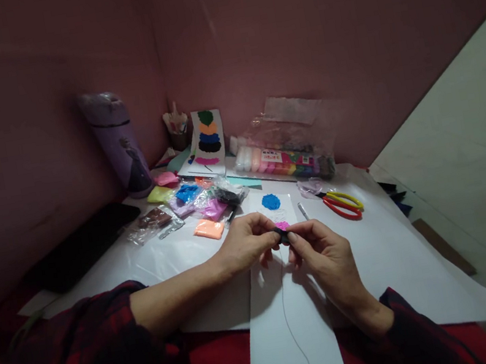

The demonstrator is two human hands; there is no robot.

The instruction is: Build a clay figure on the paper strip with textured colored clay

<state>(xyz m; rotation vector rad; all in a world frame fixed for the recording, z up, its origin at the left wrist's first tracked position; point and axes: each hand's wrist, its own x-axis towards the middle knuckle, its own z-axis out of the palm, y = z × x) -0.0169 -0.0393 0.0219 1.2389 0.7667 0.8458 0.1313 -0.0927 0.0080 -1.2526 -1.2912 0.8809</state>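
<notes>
Two bare hands meet over the middle of your work. Your left hand [250, 240] pinches a small, dark, soft-looking lump [281, 236] between thumb and forefinger, and your right hand [322, 249] grips its other side the same way, so both pinches are narrow; your fingertips hide much of the lump's shape. You hold it above a long white rectangular card [292, 335], near its upper half. Beyond your fingers, the card carries a round, rough-textured blue patch [270, 202] and a bright pink patch [282, 225], partly hidden by your hands. A thin, curved dark line [286, 311] runs down its near part.

To your right lie scissors with red and yellow handles [343, 205], with a slim silver pen-like tool [302, 211] between them and the card. On your left, a flat orange packet [209, 229] sits near your left hand, in front of a heap of clear plastic packets with coloured contents [187, 192]. Behind these, a white card with stacked green, orange, blue, black and pink patches [206, 120] leans upright.
</notes>
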